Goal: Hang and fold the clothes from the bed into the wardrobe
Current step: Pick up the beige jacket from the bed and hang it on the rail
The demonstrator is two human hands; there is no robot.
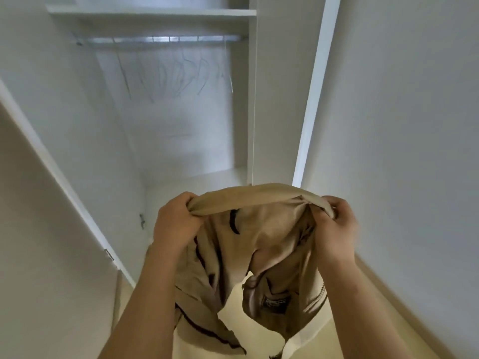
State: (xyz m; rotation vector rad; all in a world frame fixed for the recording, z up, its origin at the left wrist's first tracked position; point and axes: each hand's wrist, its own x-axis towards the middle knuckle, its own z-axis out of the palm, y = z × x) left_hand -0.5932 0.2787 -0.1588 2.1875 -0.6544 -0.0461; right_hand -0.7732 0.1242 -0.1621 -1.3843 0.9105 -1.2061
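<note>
White panelling fills the left of my view: the open wardrobe door (39, 193) slants from the left edge down toward the lower middle, with a small metal hinge (109, 255) on its edge. Right of it I see into the wardrobe (181, 141), where a shelf (150, 12) crosses the top of the frame and a metal rail (166, 39) runs just beneath it, carrying a row of thin wire hangers (181, 73), blurred.

In the lower middle, my left hand (176, 221) is clenched on one end of a bunched edge of the beige garment (259, 237). That edge stretches across to my right hand (334, 226), whose fingers are curled round the other end. The garment hangs between and below both hands in front of the wardrobe opening, over the pale floor (324, 330). It has dark stripes on its left part and a zip near its lower right.

Another white panel (401, 125) takes up the right of the frame.
</note>
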